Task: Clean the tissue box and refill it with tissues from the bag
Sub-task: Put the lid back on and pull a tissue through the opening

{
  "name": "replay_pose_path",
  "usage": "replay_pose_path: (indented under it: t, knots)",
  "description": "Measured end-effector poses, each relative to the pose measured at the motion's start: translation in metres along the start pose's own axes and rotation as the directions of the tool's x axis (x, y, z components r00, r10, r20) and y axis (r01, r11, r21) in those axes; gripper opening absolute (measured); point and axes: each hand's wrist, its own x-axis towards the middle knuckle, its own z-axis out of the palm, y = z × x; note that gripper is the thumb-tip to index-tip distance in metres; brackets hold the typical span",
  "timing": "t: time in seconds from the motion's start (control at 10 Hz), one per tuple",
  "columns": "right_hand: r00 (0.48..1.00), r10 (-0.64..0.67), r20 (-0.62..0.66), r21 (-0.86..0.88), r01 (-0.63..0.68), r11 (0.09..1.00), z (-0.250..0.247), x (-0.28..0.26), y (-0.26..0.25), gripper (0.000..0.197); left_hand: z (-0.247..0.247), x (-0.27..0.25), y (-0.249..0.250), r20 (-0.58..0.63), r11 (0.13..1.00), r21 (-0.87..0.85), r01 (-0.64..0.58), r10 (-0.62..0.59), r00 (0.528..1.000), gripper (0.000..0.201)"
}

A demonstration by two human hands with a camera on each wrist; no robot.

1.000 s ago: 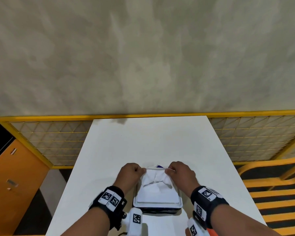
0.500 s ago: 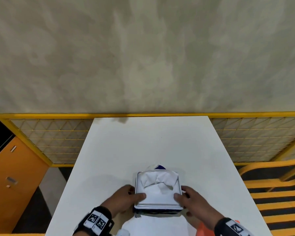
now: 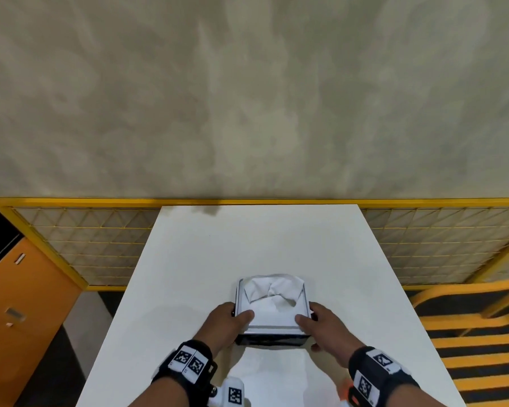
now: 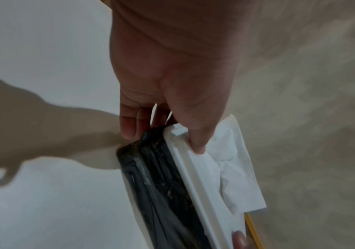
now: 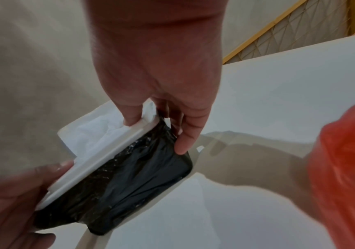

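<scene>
The tissue box (image 3: 272,336), black-sided with a white rim around its top, sits on the white worktop (image 3: 247,245) near the front edge, roughly midway between the 2 side edges. White tissues (image 3: 272,292) fill its open top, crumpled and rising slightly above the rim toward the far side. The left hand (image 3: 228,321) holds the box's left near corner, thumb curled over the white rim onto the tissue and fingers down the black side; the wrist view shows that grip closed around the corner. The right hand (image 3: 321,324) mirrors it at the right near corner, thumb on the rim and fingers wrapped along the dark side wall. Whether the box rests on the surface or is lifted off it cannot be told. Beyond the box the worktop stretches bare to its far edge, which meets a yellow-framed mesh fence (image 3: 86,239). A white sheet (image 3: 274,374) lies between the wrists at the front edge, and something orange (image 5: 342,168) sits close by the right wrist.
</scene>
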Motion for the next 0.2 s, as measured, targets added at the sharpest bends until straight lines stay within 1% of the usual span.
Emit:
replay_pose_path:
  t: [0.1,0.2]
  knots:
    - [1.0,-0.003,-0.004,0.005,0.003,1.0,0.0015,0.0024,0.0052,0.027,0.003,-0.0016,-0.0029,-0.011,1.0,-0.008,-0.001,0.001,1.0,0.036]
    - [1.0,-0.013,-0.006,0.009,0.013,1.0,-0.0021,0.0009,0.0091,0.028,0.0051,-0.0105,-0.0084,-0.036,0.998,-0.064,0.005,-0.007,0.999,0.028]
